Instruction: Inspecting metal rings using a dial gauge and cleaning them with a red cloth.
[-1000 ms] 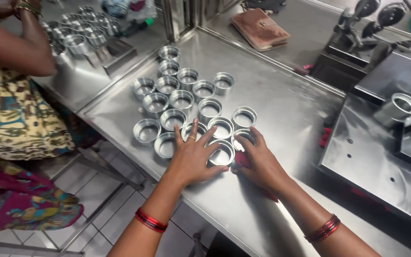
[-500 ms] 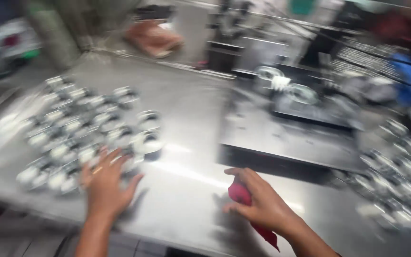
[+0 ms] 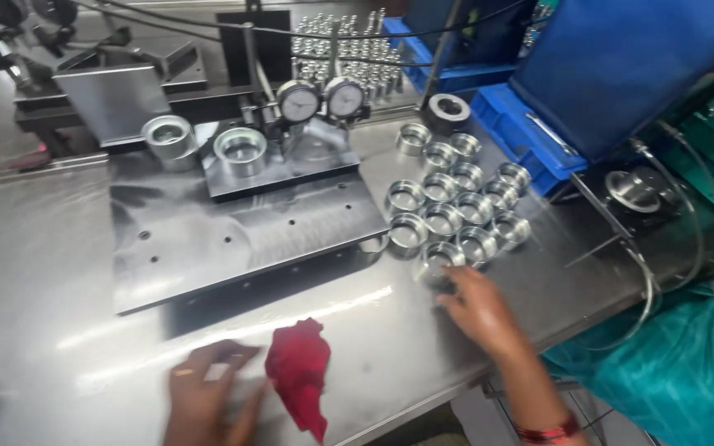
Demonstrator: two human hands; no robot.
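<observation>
item: steel worktable [image 3: 35, 248], one station, seen from above your hands.

landmark: the raised grey fixture plate [image 3: 233, 231] lying in the middle of the table. all places below are being given from it.

- right hand [image 3: 477, 310]: you are reaching it out just off the plate's near right corner, fingers loosely spread and flat, tips touching or almost touching the nearest metal ring [image 3: 440, 258]. nothing is being gripped yet; whether a fingertip is actually on the rim, the blur is not letting me tell.
- metal rings [image 3: 456, 206]: a cluster of short shiny cups, mouths up, is sitting to the right of the plate, packed rim to rim in rows, likely so they are staying countable and within your easy reach.
- left hand [image 3: 208, 400]: you are resting it on the table in front of the plate, at the near edge, fingers spread wide and flat, holding nothing.
- red cloth [image 3: 301, 372]: it is lying crumpled just beside your left hand, on the side toward the rings, touching or nearly touching the fingers; probably kept there for wiping.
- two dial gauges [image 3: 321, 99]: they are standing upright at the plate's far edge, faces toward you for reading.
- two larger rings [image 3: 208, 144]: they are sitting at the far left of the gauges, apart from the cluster.
- blue crate [image 3: 530, 136]: it is sitting beyond the cluster, far right of the plate.
</observation>
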